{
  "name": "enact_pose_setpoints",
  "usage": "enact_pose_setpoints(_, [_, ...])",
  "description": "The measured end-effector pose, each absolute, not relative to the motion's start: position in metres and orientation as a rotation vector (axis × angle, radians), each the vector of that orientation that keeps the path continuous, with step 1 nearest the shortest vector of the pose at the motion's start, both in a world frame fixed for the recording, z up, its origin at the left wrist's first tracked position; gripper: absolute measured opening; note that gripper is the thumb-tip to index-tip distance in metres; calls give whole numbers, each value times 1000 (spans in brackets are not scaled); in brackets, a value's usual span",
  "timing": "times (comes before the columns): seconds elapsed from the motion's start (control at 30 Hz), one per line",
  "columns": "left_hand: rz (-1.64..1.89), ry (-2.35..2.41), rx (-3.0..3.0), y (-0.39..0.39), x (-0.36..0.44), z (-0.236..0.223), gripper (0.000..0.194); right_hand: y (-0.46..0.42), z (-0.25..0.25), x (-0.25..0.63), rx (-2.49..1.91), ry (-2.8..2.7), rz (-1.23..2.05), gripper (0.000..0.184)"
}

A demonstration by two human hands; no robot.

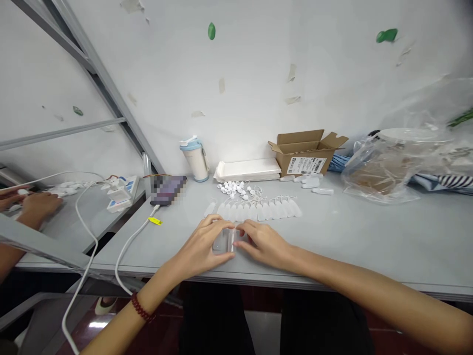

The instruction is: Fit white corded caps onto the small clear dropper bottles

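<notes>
My left hand (201, 246) and my right hand (260, 241) meet near the front edge of the grey table (369, 236). Both are closed on a small clear plastic piece (222, 241) held between their fingers, low over the tabletop. Just beyond my fingers lies a row of several small white plastic pieces (254, 211). Behind that row sits a loose cluster of small white caps (234, 188).
A phone (168, 190) on a white cable lies at the left, beside a blue-lidded cup (195, 159), flat white packets (248, 170) and an open cardboard box (305, 153). Clear plastic bags (399, 162) fill the right. Another person's hand (37, 207) works at the neighbouring table.
</notes>
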State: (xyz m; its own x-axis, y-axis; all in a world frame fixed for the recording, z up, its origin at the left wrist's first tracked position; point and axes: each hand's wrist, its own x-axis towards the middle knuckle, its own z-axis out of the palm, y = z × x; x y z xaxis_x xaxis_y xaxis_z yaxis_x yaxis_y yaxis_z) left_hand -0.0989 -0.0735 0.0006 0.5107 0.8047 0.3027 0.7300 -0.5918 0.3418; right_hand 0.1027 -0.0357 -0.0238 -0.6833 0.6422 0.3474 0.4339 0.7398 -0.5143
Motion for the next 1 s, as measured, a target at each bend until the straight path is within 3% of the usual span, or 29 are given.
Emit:
enact_pose_setpoints(0.27, [568, 1354, 2533, -70, -107, -3, 38, -38, -28, 99, -759, -2574, 420, 25])
enact_pose_setpoints(0.5, [594, 1380, 2503, -73, -117, -6, 43, -39, -30, 97, -735, -2607, 480, 43])
enact_pose_setpoints(0.73, [723, 1563, 2367, -78, -143, -13, 58, -39, -30, 94, -782, -2592, 544, 44])
enact_pose_setpoints(1.0, [696, 1652, 2178, -77, -151, -18, 55, -39, -32, 92, -760, -2587, 536, 41])
